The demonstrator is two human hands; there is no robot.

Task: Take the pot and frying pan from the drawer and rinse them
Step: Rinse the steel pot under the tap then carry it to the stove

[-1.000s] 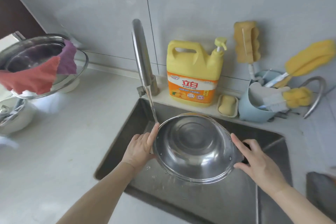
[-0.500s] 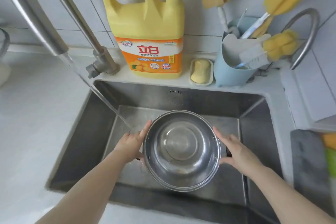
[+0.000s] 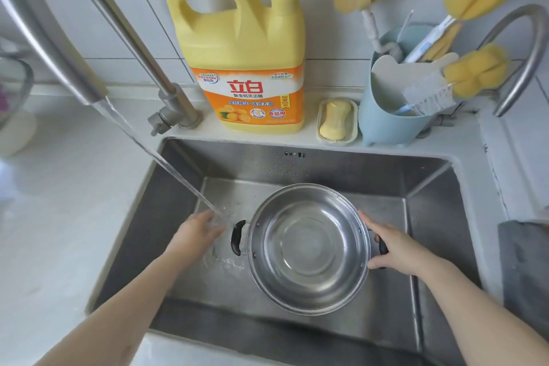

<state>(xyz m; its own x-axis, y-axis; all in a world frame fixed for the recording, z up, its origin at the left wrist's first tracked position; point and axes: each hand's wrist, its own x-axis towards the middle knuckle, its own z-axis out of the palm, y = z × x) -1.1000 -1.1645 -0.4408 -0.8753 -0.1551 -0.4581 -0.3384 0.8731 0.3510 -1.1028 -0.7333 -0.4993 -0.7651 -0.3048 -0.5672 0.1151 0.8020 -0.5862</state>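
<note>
A stainless steel pot [image 3: 309, 246] with two black side handles sits low in the steel sink [image 3: 341, 169], holding a little water. My right hand [image 3: 392, 244] grips the pot's right handle. My left hand [image 3: 197, 230] is off the pot, a short way left of the bare left handle [image 3: 237, 237], fingers straight under the stream of water from the tap [image 3: 59, 47]. No frying pan is in view.
On the ledge behind the sink stand a yellow detergent jug [image 3: 240, 50], a soap dish [image 3: 337, 123] and a blue holder [image 3: 392, 110] with brushes and sponges. A grey cloth [image 3: 525, 270] lies at the right. White counter extends to the left.
My left hand has let go of the pot's left handle and moved left into the running water. The pot has shifted right and lower in the sink. The camera has leaned in closer.
</note>
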